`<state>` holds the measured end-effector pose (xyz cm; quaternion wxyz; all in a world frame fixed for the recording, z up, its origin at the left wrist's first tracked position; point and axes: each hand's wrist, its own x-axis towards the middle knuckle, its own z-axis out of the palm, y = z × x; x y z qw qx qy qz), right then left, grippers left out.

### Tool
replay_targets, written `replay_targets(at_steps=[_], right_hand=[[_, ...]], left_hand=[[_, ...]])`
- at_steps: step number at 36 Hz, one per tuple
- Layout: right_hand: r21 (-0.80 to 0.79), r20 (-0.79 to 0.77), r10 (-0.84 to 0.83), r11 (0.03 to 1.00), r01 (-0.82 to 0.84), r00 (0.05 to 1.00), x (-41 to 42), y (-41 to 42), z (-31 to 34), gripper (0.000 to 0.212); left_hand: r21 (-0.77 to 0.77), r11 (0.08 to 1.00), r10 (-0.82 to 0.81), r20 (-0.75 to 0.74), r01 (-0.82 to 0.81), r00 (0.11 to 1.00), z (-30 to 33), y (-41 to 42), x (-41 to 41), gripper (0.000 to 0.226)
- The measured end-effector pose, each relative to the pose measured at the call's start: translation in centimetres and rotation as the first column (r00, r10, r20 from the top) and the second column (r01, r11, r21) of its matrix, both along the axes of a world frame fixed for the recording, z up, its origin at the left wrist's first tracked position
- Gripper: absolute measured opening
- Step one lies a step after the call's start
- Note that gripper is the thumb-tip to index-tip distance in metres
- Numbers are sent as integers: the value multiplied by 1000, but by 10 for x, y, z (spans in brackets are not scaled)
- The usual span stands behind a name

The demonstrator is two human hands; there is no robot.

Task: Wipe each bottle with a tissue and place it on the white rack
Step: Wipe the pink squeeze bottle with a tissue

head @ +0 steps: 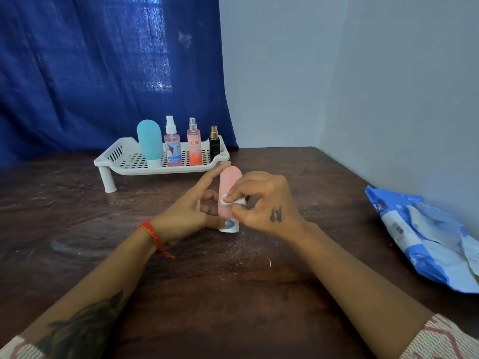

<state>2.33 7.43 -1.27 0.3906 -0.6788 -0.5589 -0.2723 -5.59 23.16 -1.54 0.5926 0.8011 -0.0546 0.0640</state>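
Note:
A pink bottle [228, 182] with a white cap stands cap-down on the dark wooden table [233, 281]. My left hand [197, 206] grips it from the left, index finger stretched up along its side. My right hand [261, 200] pinches a small white tissue [234, 200] against the bottle's front. The white rack [121, 161] stands behind. On it are a turquoise bottle [149, 141], a pink spray bottle [171, 146], an orange spray bottle [194, 146] and a small black perfume bottle [214, 146].
A blue and white tissue pack [425, 237] lies at the table's right edge by the wall. A blue curtain [103, 73] hangs behind the rack. Small white crumbs are scattered on the table before the bottle.

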Motion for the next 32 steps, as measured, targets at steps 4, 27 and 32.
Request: replay_targets(at_steps=[4,27,32], right_hand=[[25,-12,-68,997,69,998,4,-3,0,11],[-5,-16,-57,998,56,998,-2,0,-1,13],[-84,-75,68,994,-75,995,-7,2,1,8]], left_hand=[[6,1000,15,-6,-15,1000,-1,0,2,107],[-18,1000,8,-4,-8,1000,-1,0,2,107],[1,1000,2,18,-2,1000,1,-1,0,102]])
